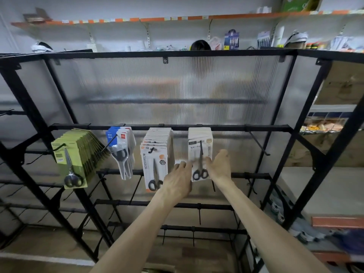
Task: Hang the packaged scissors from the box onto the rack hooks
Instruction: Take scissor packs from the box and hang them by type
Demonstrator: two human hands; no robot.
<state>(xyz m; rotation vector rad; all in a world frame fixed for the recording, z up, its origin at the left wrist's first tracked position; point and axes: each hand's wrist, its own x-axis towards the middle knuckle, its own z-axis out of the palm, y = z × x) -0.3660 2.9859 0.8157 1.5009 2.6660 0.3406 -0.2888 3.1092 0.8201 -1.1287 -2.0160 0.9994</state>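
Pinching white-carded black-handled scissors pack between left hand and right hand on fourth black rack hook; tugging sideways risks tearing hang-hole, judged.

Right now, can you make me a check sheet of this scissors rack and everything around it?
Surface: black metal rack with a ribbed clear back panel.
Job's things: four hanging bunches of packaged scissors: green packs, blue and white packs, white and orange packs, white packs. One hook to the right is bare. The box is not in view.
Clutter: nothing seen on the rack.
Grippers: left hand and right hand hold the front white pack from either side.
Cables: nothing seen.
Surroundings: orange-edged wall shelf with goods, cardboard boxes at right, someone's head behind the rack.
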